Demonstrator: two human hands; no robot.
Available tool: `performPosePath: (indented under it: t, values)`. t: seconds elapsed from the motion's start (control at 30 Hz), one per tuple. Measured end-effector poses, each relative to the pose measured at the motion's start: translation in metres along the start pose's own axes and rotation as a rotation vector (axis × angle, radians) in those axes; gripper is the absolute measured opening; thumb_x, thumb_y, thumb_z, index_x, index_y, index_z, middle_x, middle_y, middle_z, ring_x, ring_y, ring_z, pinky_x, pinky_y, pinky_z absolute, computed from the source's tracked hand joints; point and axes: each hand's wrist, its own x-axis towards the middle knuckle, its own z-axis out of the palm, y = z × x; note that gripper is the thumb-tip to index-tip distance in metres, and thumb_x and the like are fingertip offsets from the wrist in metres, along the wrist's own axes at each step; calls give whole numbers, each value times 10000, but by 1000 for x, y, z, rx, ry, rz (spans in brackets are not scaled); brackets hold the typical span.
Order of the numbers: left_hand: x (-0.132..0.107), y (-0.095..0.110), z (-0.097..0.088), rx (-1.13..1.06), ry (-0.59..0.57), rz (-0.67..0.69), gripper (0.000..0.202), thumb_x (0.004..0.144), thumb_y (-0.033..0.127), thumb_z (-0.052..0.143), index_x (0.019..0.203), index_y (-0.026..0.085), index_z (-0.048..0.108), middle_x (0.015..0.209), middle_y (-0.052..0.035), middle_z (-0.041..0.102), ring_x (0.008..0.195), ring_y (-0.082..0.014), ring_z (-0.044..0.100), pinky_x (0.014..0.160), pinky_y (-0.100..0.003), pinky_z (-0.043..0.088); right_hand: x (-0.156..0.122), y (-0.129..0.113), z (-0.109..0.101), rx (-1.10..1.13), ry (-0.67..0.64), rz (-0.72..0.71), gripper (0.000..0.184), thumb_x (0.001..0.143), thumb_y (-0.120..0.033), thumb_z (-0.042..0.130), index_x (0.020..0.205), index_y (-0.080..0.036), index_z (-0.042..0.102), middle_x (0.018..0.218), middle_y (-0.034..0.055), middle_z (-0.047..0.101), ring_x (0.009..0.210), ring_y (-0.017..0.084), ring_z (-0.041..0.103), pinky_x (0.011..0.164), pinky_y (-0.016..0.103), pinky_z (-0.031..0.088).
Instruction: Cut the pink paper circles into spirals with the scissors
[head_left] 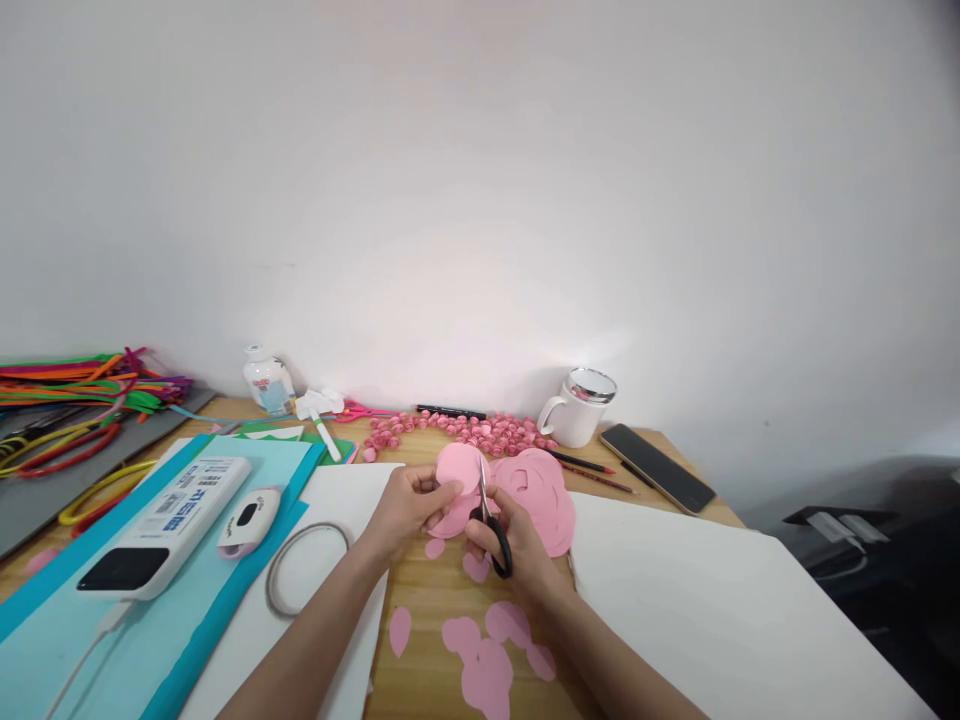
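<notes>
Between thumb and fingers, my left hand (409, 508) pinches a round pink paper disc (459, 466). My right hand (517, 545) grips black-handled scissors (500, 548), their blades pointing up at the disc's right edge. Whether the blades bite into the paper is too small to tell. Right behind both hands lies a pile of larger pink paper circles (551, 510). Pink paper scraps (486, 675) are scattered over the wooden table (420, 590) below my hands.
Many small rolled pink paper roses (495, 433) lie near the wall. A white mug (581, 410) and a phone (658, 467) stand and lie at back right. White sheets (697, 590) flank my arms. On the left are a power bank (169, 530), tape ring (277, 570) and pipe cleaners (90, 385).
</notes>
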Motion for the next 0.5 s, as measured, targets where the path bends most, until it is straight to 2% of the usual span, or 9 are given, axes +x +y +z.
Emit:
performPosePath:
  t: [0.3,0.5]
  values:
    - [2,-3,-2,-16,66,9,340,625,378,726,515,146,503,388,71,446,328,-25,306,355,-178,189,1,9,-5,18,-16,-14,397,725,-369,682,981,-192,434,473,-89,527,403,83,453,402,188,339]
    - [5,-5,-3,-56,74,41,336,623,343,741,510,145,494,383,74,436,326,-21,297,351,-170,180,3,10,-4,73,-48,-9,382,719,-397,675,947,-198,444,404,-137,402,345,66,396,398,196,345]
